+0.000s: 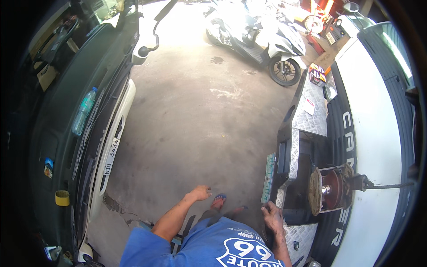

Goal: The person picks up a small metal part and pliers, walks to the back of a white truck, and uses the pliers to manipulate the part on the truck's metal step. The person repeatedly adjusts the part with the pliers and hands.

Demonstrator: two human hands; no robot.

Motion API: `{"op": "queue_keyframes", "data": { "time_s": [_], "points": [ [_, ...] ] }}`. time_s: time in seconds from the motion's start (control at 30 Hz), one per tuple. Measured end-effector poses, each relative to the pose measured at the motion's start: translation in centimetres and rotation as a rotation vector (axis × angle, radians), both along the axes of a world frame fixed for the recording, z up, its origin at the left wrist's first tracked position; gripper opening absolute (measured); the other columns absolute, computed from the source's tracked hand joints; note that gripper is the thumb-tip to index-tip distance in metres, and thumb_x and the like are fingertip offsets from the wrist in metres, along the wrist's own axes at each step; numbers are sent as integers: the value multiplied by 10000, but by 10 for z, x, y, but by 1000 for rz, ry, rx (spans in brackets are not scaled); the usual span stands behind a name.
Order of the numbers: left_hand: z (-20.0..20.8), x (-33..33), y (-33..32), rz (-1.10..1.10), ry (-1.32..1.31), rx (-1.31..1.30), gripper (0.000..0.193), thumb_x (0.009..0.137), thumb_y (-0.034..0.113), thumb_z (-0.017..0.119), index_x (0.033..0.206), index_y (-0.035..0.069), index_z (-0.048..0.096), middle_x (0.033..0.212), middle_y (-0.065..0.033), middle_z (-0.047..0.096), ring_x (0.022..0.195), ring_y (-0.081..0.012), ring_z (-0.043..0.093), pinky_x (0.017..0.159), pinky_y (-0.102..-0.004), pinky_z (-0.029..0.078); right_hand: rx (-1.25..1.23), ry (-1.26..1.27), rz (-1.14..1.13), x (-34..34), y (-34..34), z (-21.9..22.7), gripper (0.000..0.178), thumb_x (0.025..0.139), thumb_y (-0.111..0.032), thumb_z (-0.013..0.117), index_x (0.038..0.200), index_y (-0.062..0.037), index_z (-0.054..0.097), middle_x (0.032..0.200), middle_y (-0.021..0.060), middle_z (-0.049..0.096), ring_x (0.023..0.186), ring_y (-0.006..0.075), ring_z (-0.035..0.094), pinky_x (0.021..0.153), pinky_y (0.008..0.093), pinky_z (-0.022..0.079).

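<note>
My left hand (201, 192) hangs over the concrete floor in front of me, fingers loosely bent, with nothing seen in it. Beside the front bumper (291, 153) of the white vehicle on my right is my right hand (272, 217). Its fingers are curled in near the lower end of a green number plate (268, 178); whatever they hold, if anything, is too small to make out. Right of that hand, a winch-like reel (331, 189) with a reddish drum is mounted at the bumper, a cable running from it toward the vehicle's front.
A dark-windscreened vehicle (111, 147) stands close on my left, with a water bottle (84, 111) and a yellow cup-like item (62, 198) at its windscreen. Ahead is a parked white scooter (284, 46). A small box (317, 74) rests on the bumper's chequered metal top.
</note>
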State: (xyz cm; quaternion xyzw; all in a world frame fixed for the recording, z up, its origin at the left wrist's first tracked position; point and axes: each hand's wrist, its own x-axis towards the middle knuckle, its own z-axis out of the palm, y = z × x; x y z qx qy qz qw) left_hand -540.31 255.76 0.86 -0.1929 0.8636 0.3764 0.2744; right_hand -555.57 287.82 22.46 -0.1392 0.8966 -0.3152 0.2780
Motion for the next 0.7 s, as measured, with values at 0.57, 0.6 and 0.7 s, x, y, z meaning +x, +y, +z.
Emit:
{"op": "queue_keyframes", "data": {
  "time_s": [0.57,0.6,0.7],
  "points": [
    [-51,-42,-91,290,-620,81,352,930,259,596,1128,0,728,879,-161,767,755,-251,733,699,-407,587,-150,-162,-293,-107,-35,-61,104,944,-98,665,957,4,680,780,136,689,724,222,681,690,383,518],
    [-57,-46,-102,252,-658,83,361,949,267,602,1176,9,716,908,-145,769,762,-232,737,684,-385,590,-176,-194,-342,-116,-44,-69,108,943,-99,667,954,8,679,776,129,687,719,214,676,687,380,517],
    [-70,-72,-139,214,-743,99,384,987,280,613,1263,26,696,963,-109,771,782,-191,747,657,-341,600,-145,-330,-442,-158,-78,-89,131,932,-111,682,941,19,679,772,119,695,710,196,673,686,367,519]
  ]
}}
